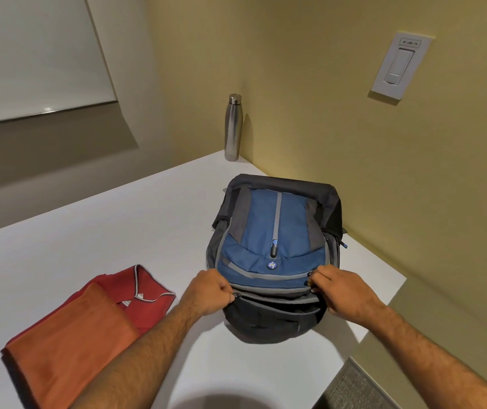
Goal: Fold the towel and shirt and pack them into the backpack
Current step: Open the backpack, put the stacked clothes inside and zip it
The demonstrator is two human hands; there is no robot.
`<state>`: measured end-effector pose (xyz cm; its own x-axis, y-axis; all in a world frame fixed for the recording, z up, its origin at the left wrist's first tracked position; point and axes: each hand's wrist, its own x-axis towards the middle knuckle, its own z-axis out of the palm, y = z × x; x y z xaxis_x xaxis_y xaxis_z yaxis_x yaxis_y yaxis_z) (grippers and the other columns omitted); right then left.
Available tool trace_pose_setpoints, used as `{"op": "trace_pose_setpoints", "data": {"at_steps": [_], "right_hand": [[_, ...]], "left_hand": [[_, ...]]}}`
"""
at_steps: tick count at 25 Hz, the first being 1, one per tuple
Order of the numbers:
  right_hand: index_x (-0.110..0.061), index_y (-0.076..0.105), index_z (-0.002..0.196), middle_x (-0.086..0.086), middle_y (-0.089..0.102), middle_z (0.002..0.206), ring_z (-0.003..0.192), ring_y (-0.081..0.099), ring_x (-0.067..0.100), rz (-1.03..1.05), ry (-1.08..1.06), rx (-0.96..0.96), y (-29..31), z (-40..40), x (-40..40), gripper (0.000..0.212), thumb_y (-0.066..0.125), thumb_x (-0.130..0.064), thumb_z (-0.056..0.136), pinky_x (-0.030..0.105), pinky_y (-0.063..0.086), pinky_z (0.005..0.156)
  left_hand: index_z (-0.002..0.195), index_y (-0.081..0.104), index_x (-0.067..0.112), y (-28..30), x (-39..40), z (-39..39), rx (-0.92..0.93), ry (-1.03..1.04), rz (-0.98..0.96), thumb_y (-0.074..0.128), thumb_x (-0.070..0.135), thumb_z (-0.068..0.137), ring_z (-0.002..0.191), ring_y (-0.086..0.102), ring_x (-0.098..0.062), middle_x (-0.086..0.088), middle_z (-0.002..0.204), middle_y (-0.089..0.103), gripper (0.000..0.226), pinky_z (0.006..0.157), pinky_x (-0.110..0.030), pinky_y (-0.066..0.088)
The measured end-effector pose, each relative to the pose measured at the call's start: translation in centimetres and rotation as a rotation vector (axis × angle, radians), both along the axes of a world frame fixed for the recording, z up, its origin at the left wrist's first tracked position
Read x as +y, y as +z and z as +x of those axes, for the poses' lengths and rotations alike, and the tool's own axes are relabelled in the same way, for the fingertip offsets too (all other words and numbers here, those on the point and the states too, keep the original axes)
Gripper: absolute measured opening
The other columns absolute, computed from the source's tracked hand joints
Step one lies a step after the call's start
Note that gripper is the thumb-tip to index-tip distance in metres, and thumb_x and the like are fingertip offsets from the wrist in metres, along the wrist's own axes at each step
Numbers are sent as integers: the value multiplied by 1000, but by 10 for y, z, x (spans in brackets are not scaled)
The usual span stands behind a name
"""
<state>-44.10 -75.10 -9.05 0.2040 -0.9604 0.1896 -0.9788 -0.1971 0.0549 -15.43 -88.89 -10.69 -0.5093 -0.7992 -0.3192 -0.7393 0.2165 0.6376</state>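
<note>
Head view: folding looks done, packing not begun.
Orange towel (68, 335) lies folded on the red shirt (145, 293), left of the backpack (271, 246); left hand (210, 292) pinches a zipper pull, right hand (339, 290) grips the opening's edge. White table (89, 231), steel bottle (233, 128) in the corner, yellow walls, light switch (400, 66).

A plain indoor room, likely an office or meeting nook.
Yellow-beige painted walls (310, 84) meet in a corner above a white table (118, 216); a labelled wall switch (400, 66) sits upper right, a whiteboard-like panel (30, 54) upper left.
</note>
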Motion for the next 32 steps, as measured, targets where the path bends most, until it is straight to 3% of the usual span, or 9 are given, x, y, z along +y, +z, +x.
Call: {"op": "trace_pose_setpoints", "data": {"at_steps": [5, 10, 14, 19, 23, 28, 32], "right_hand": [[-23, 69, 91, -6, 66, 84, 73, 59, 17, 34, 117, 158, -17, 16, -4, 33, 81, -26, 61, 30, 51, 60], [-28, 72, 97, -9, 67, 84, 74, 61, 16, 24, 166, 180, -24, 33, -19, 33, 82, -36, 67, 30, 49, 61], [-28, 69, 102, -9, 66, 89, 76, 62, 16, 66, 160, 89, -28, 50, -29, 34, 75, -35, 70, 29, 49, 62], [-24, 64, 118, -6, 66, 100, 90, 60, 15, 195, 127, -185, -20, 66, -38, 43, 59, -42, 80, 33, 53, 76], [-25, 67, 114, -6, 67, 101, 97, 61, 16, 122, -12, -288, -14, 107, -61, 47, 53, -61, 86, 30, 51, 77], [-22, 71, 113, 1, 67, 105, 101, 60, 19, 315, -124, -317, -7, 137, -94, 41, 60, -53, 89, 36, 51, 84], [-13, 71, 94, 7, 65, 95, 91, 61, 24, 405, -105, -190, -8, 142, -100, 35, 53, -44, 94, 35, 47, 73]], "left_hand": [[89, 81, 18, -4, 4, 7, 56, 1, -31, 73, 15, 81, 79, 69, -8, 8, 83, 75, 12, 80, -25, 56], [88, 81, 19, -9, 3, 12, 89, 8, -20, 73, 14, 81, 77, 68, -8, 7, 82, 76, 12, 75, -22, 54], [91, 81, 19, -11, 3, 17, 114, 24, -22, 73, 13, 82, 79, 69, -9, 5, 85, 77, 13, 79, -24, 56], [92, 81, 20, -12, 2, 24, 144, 50, -21, 73, 13, 81, 78, 69, -8, 6, 85, 77, 15, 80, -25, 58], [92, 81, 21, -12, 2, 23, 151, 41, -32, 74, 15, 82, 77, 69, -9, 5, 85, 77, 14, 73, -21, 55], [94, 81, 21, -14, 3, 28, 181, 31, -43, 73, 14, 84, 68, 63, -6, 4, 82, 77, 14, 62, -13, 45], [98, 80, 22, -14, 4, 28, 191, 25, -42, 73, 14, 84, 78, 69, -9, 6, 89, 78, 17, 71, -17, 52]]}}
